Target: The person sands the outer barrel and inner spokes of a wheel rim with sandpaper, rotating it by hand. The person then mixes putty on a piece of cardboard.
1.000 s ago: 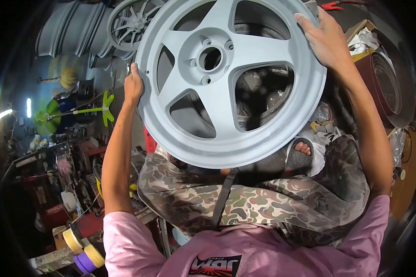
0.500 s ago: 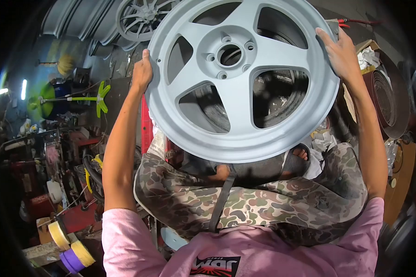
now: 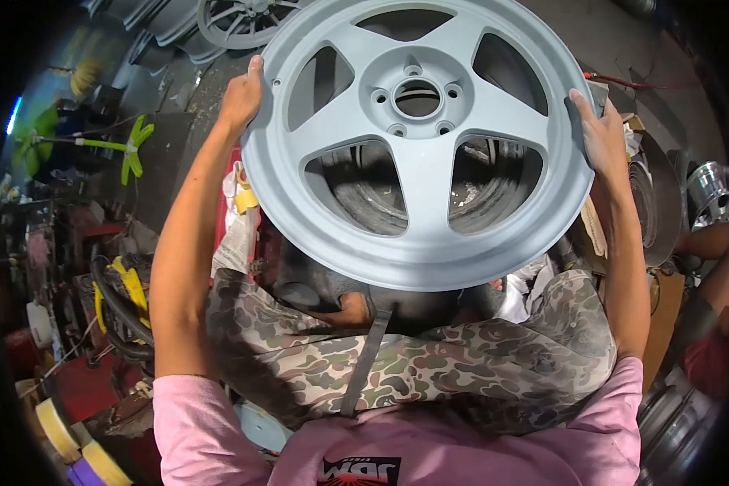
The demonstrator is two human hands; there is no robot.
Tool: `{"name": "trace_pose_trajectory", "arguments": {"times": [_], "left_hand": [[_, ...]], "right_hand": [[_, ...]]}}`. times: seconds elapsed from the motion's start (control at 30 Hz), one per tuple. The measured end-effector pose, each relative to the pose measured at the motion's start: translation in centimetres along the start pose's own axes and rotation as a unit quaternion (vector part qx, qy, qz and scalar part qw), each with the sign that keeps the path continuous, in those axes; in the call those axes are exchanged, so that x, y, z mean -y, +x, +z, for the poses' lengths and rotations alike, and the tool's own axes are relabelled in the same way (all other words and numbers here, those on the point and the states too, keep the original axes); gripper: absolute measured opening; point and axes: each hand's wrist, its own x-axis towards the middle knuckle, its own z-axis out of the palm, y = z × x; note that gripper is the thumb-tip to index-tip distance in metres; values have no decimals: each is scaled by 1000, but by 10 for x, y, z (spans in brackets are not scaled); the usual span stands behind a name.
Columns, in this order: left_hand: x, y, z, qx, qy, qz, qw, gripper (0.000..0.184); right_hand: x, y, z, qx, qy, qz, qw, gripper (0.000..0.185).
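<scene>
A light grey wheel rim (image 3: 425, 182) with several broad spokes is held up in front of me, face toward me, above a dark tire (image 3: 364, 206) partly visible through its openings. My left hand (image 3: 241, 99) grips the rim's left edge, thumb along the lip. On the opposite edge my right hand (image 3: 601, 134) is closed around the lip, with its thumb on the front. The fingers behind the rim are hidden on both sides. Below the rim are my camouflage-patterned trousers (image 3: 429, 356).
Another spoked wheel (image 3: 247, 20) lies at the upper left. A green fan (image 3: 32, 146) stands at left, near cluttered tools and tape rolls (image 3: 58, 429). At right are a rolled abrasive sheet (image 3: 644, 194), a shiny metal part (image 3: 709, 190) and another person's bare limb (image 3: 709, 243).
The rim has turned slightly clockwise, its left edge rising and its right edge dropping along with my hands. The view has shifted, and another person's limb now shows at right.
</scene>
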Motion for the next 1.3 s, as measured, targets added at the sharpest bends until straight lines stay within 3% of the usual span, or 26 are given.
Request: {"name": "trace_pose_trajectory", "arguments": {"times": [0.53,0.6,0.73,0.8,0.93,1.03,1.1,1.2,1.23,1.27,1.3], "left_hand": [[29,31,29,42,-51,26,997,89],[18,23,33,6,-63,100,993,62],[9,16,33,1,-79,120,990,76],[12,18,39,-41,-74,131,988,73],[15,28,46,-30,-57,147,987,74],[20,33,51,-45,-47,168,984,61],[18,37,44,39,-70,54,995,91],[-5,29,33,25,-41,20,999,86],[-6,34,31,21,-14,27,999,82],[-13,35,26,21,-12,34,999,82],[-18,34,21,26,-2,20,999,81]], "right_hand": [[-6,3,-14,-33,-101,5,994,60],[6,-1,-13,-30,-123,14,992,57],[-1,1,-15,-23,-90,-12,996,53],[2,-1,-16,-23,-90,-15,996,52],[-1,2,-18,-23,-107,-12,994,50],[-26,15,-27,-28,-98,-1,995,54],[-33,23,-31,-26,-66,20,997,60],[-16,14,-30,-44,-72,-66,994,59],[-15,12,-38,-76,-132,-57,987,59],[-17,6,-46,-91,-115,-71,987,58],[-21,-6,-56,-105,-58,-15,993,57]]}}
